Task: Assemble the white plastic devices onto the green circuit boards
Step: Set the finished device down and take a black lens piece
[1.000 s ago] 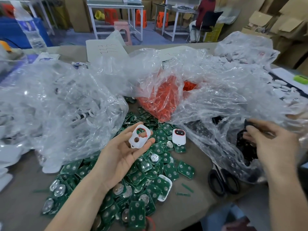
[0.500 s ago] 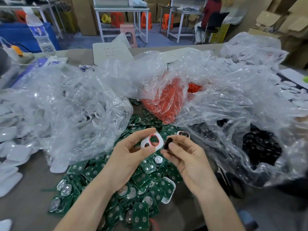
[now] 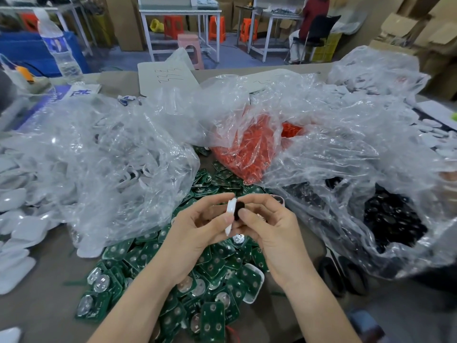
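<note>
My left hand holds a thin white plastic shell edge-on, just above the table's middle. My right hand pinches a small black part and presses it against that shell. Under both hands lies a heap of green circuit boards, several with round metal contacts. One white shell lies on the heap near my right wrist.
A clear bag of white shells sits at the left, a bag of orange parts behind the heap, a bag of black parts at the right. Black scissors lie by my right forearm. A water bottle stands far left.
My right hand left the black-parts bag with a black piece and met my left hand. The white shell turned from flat-facing to edge-on, and the black part now touches it.
</note>
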The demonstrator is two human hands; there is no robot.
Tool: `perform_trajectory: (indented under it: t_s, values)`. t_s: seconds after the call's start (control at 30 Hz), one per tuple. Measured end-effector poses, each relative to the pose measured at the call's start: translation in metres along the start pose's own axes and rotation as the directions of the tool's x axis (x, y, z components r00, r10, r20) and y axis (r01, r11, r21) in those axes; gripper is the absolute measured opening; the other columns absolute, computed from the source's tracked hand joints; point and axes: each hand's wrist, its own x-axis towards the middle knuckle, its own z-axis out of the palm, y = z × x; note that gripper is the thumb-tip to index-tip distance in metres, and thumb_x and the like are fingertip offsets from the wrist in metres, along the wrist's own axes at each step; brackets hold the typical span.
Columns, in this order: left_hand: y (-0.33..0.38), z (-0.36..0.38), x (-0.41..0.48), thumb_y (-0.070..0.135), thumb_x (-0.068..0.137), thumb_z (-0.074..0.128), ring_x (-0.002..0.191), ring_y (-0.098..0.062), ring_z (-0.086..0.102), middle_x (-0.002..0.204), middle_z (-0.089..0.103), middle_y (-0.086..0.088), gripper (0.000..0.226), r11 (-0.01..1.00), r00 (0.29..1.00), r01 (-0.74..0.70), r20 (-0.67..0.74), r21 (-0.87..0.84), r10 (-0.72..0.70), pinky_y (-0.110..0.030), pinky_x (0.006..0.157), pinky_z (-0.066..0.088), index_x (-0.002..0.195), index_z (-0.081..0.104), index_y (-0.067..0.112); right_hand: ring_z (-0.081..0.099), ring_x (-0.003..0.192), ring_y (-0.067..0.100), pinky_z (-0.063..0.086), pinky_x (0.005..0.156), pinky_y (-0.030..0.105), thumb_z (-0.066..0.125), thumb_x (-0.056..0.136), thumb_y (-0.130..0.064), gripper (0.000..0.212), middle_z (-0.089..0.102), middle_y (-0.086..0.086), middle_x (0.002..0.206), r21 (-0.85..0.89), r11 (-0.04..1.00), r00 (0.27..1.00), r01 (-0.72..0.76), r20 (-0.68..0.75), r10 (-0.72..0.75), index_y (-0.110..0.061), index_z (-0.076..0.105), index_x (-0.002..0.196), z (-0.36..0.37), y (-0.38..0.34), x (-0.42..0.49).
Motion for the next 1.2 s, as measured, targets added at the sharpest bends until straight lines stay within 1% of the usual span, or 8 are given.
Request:
perform_trajectory:
  t_s: [0.17,0.3,0.43,0.57,0.67,0.87,1.03,1.2]
  values:
    - [0.004,0.0,0.002,0.019,0.087,0.056,0.095,-0.027,0.072,0.11,0.071,-0.017,0.036,0.95,0.995,0.085,-0.02,-0.301,-0.096,-0.031,0.076,0.059,0.121,0.066,0.009,0.068,0.064,0.023,0.055,0.059,0.026,0.061,0.086,0.005,0.024,0.066,0.009,0.077,-0.004,1.0,0.995,-0.015,-0.095,0.015,-0.016,0.071,0.094,-0.007,-0.005,0.007]
    - [0.006,0.0,0.002,0.015,0.085,0.053,0.093,-0.028,0.072,0.112,0.07,-0.023,0.033,0.895,0.988,0.117,-0.042,-0.43,-0.149,-0.031,0.072,0.06,0.11,0.07,0.002,0.071,0.07,0.024,0.056,0.066,0.024,0.066,0.083,0.005,0.03,0.069,0.003,0.082,-0.217,0.975,0.998,0.038,-0.033,-0.046,-0.023,0.076,0.088,-0.01,-0.011,0.011]
    - [0.004,0.0,0.004,0.012,0.082,0.056,0.092,-0.03,0.072,0.111,0.07,-0.024,0.034,0.893,0.98,0.13,-0.079,-0.43,-0.181,-0.032,0.069,0.06,0.111,0.067,-0.002,0.066,0.069,0.015,0.058,0.071,0.027,0.076,0.076,-0.001,0.032,0.067,-0.008,0.079,-0.441,0.896,0.997,0.059,0.068,-0.032,-0.03,0.074,0.09,-0.011,-0.017,0.013]
    - [0.003,0.002,0.003,0.013,0.082,0.056,0.091,-0.026,0.072,0.108,0.071,-0.022,0.029,0.922,0.983,0.122,-0.081,-0.368,-0.162,-0.029,0.07,0.06,0.104,0.073,0.004,0.063,0.07,0.005,0.049,0.067,0.012,0.078,0.076,-0.01,0.028,0.064,-0.013,0.081,-0.724,0.673,0.986,0.151,0.059,-0.158,-0.029,0.074,0.096,-0.008,-0.016,0.015]
    - [0.003,0.002,0.003,0.013,0.082,0.056,0.09,-0.024,0.073,0.108,0.072,-0.02,0.032,0.921,0.984,0.116,-0.084,-0.371,-0.158,-0.028,0.07,0.06,0.109,0.069,0.003,0.059,0.079,0.0,0.046,0.073,0.01,0.077,0.078,-0.014,0.032,0.061,-0.021,0.083,-0.836,0.516,0.973,0.189,0.087,-0.215,-0.027,0.073,0.107,-0.007,-0.016,0.016]
    - [0.005,0.002,0.003,0.013,0.084,0.056,0.095,-0.026,0.072,0.112,0.071,-0.02,0.033,0.926,0.985,0.116,-0.078,-0.358,-0.154,-0.028,0.072,0.059,0.113,0.068,0.004,0.062,0.079,-0.002,0.047,0.072,0.008,0.076,0.078,-0.011,0.034,0.065,-0.021,0.084,-0.784,0.593,0.973,0.184,0.06,-0.222,-0.027,0.073,0.108,-0.01,-0.014,0.014]
    - [0.005,0.002,0.003,0.013,0.083,0.057,0.098,-0.029,0.071,0.112,0.07,-0.021,0.031,0.923,0.984,0.121,-0.08,-0.364,-0.161,-0.029,0.073,0.06,0.108,0.073,0.006,0.065,0.078,0.003,0.05,0.07,0.009,0.076,0.077,-0.01,0.037,0.065,-0.019,0.085,-0.699,0.684,0.968,0.208,0.049,-0.244,-0.042,0.071,0.095,-0.011,-0.018,0.011]
    - [0.006,0.002,0.002,0.015,0.082,0.058,0.098,-0.028,0.071,0.113,0.07,-0.021,0.032,0.931,0.984,0.124,-0.075,-0.344,-0.159,-0.029,0.073,0.059,0.11,0.072,0.007,0.072,0.069,0.02,0.056,0.064,0.022,0.071,0.081,-0.002,0.023,0.074,0.005,0.078,-0.272,0.961,0.998,0.057,-0.008,-0.062,-0.024,0.077,0.085,-0.007,-0.018,0.011]
